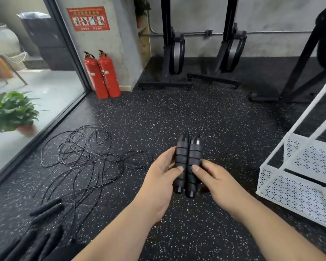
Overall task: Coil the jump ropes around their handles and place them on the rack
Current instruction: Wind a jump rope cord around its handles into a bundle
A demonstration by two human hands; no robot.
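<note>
- The left hand (163, 171) and the right hand (214, 178) share one grip on the coiled jump rope (186, 162). Each thumb presses on its near face, the two thumb tips close together, and the fingers curl round behind, so both grips are clenched on it.
- The bundle is two black, matte, cylindrical handles lying side by side and touching along their length. Thin black cord is wound around them in spaced turns, which gives a ridged look. The far ends taper, and one shows a small pale patch.
- It is held in the air above the floor (177, 113), roughly upright and leaning slightly, near the middle of the view and apart from the rack (297, 193).
- Both bare forearms come in from the bottom edge and converge, palms turned toward each other.
- The floor is dark rubber flecked with white.
- To the left, loose ropes (83, 157) lie in a tangle of thin black loops, with spare handles (46, 211) beside them at lower left.
- The rack, on the right, is white metal with perforated tray walls.
- Two red fire extinguishers (102, 74) stand against the far wall, and a potted plant (12, 112) sits behind the glass.
</note>
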